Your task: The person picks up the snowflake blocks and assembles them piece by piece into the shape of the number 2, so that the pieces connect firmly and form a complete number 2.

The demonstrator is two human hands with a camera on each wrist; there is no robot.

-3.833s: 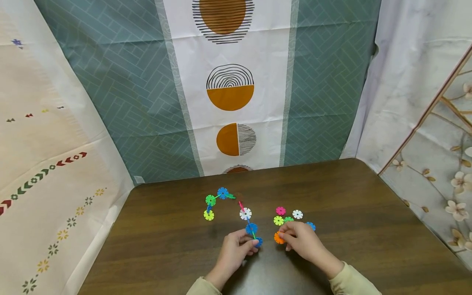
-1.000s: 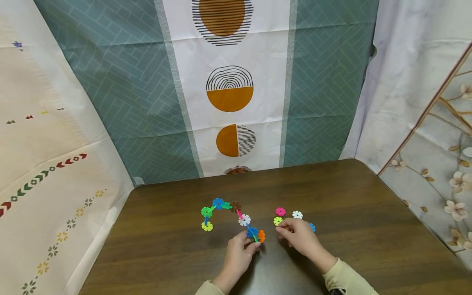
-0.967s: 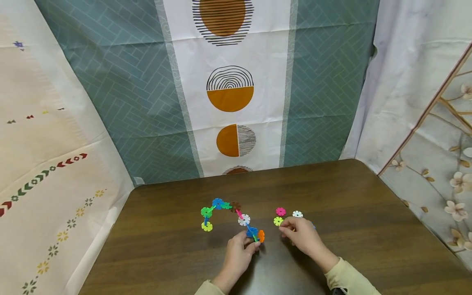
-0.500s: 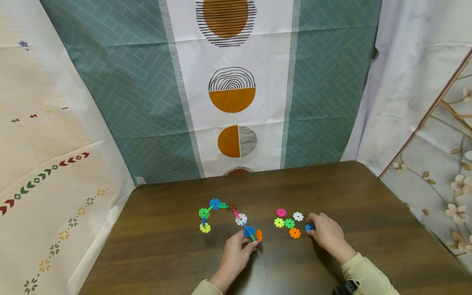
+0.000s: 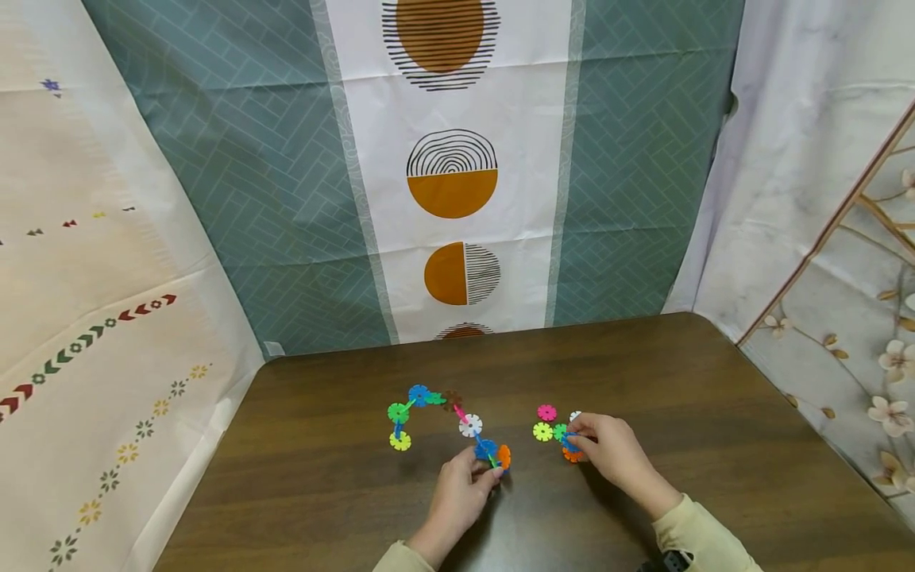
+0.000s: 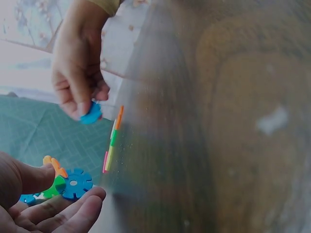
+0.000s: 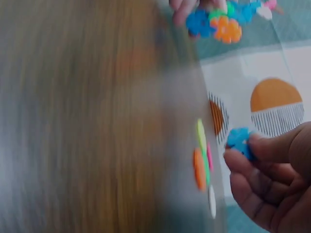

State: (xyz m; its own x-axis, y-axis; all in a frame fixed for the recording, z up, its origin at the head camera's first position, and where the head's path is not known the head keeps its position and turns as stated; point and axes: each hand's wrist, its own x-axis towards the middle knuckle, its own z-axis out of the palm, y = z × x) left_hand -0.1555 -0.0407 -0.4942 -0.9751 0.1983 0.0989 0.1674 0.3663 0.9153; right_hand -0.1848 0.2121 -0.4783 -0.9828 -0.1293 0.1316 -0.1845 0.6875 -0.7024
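Observation:
A chain of slotted snowflake discs (image 5: 470, 426) curves over the table in the head view, from a yellow disc (image 5: 400, 441) round to my left hand (image 5: 459, 494). My left thumb and fingers pinch its near end, where a blue disc (image 6: 74, 183), a green one (image 6: 54, 188) and an orange one (image 6: 59, 170) are joined. In my right hand (image 5: 620, 454) a single blue disc (image 7: 239, 141) is pinched between thumb and fingertips. It is lifted off the table and overlaps the loose orange disc (image 5: 573, 457) in the head view.
Loose pink (image 5: 546, 412), yellow (image 5: 542, 431), green (image 5: 559, 431) and white (image 5: 575, 415) discs lie flat around my right fingertips, the white one partly covered. The brown table (image 5: 322, 492) meets a patterned curtain (image 5: 286, 238) at its far edge.
The orange disc in my right hand earlier is now on the chain's end. Since half a second ago my right hand has lifted the blue disc from the right and carried it left.

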